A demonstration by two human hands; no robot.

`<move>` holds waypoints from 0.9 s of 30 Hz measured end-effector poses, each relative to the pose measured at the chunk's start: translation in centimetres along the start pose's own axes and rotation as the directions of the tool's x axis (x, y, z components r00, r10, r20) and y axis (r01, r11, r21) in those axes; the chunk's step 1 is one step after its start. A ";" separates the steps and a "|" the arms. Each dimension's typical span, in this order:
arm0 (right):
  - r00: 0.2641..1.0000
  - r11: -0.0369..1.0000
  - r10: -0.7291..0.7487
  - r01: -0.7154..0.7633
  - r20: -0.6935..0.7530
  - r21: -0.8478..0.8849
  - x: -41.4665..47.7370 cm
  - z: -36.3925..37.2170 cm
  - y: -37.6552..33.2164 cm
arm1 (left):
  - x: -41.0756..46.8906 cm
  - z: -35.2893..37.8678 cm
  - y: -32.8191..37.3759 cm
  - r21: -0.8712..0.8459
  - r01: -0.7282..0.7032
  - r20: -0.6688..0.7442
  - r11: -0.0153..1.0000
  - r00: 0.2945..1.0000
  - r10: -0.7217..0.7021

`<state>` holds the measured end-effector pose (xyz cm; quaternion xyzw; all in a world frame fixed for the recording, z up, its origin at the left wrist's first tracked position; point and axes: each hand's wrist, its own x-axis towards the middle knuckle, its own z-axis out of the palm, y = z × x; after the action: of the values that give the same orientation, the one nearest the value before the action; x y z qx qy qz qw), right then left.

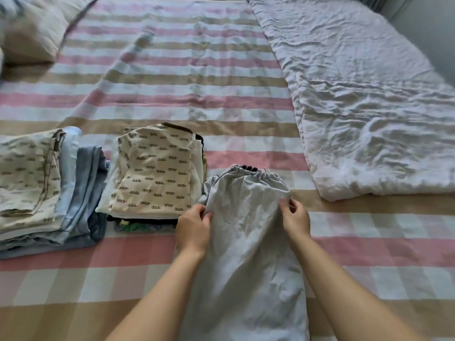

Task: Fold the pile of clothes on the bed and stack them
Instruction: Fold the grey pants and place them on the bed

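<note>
**Grey trousers in hand, fold still to make**

Nearest me, the grey trousers [246,254] run lengthwise from under my forearms up the bed, legs together in one long panel. The lower end runs out of view, so I can't tell how long they are. My left hand [194,225] pinches the left edge between thumb and curled fingers. My right hand [294,217] does the same on the right edge, fingertips closed on a small tuck of cloth. The fabric is thin, pale and softly creased, likely a light cotton that will slump rather than hold a line. Beyond my hands it ends in a gathered elastic waistband [248,169] with a drawstring.

I judge this as mid-fold: the piece is laid narrow but not yet shortened. Next I'd bring one end over the other, keeping both edges level so the bunched waist doesn't skew it, then lift it onto a stack.

Just left of the trousers sits the middle stack [155,173], topped by a cream knit with small brown squiggles, with white and dark layers beneath. Further left is the left stack [37,188], the same print over pale blue and heavier denim-blue pieces.

All of it rests on the striped sheet [172,70], in pink, tan and white. Far right lies a crumpled white duvet [369,107], far left a pillow [29,28]. I see no loose pile, so little may remain.
</note>
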<state>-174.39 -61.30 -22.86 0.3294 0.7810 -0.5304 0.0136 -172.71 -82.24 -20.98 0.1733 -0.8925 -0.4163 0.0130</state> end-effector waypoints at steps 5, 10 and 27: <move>0.995 0.994 -0.095 0.097 -0.040 0.048 0.5 0.1 -0.3 | 0.5 -2.2 -1.2 -0.111 -0.004 -0.176 0.994 0.984 -0.016; 0.997 0.989 -0.058 0.064 0.049 -0.133 0.8 1.1 0.1 | 1.3 -2.5 -1.4 0.020 0.075 -0.061 0.997 0.995 -0.074; 0.883 0.984 0.168 -0.126 0.439 -0.125 5.7 2.1 -4.2 | 10.4 1.9 5.3 0.397 -0.008 0.365 0.918 0.919 -0.150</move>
<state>-181.77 -61.10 -22.48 0.2558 0.7534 -0.5525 0.2484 -184.40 -81.03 -19.48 0.1193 -0.9351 -0.2560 -0.2140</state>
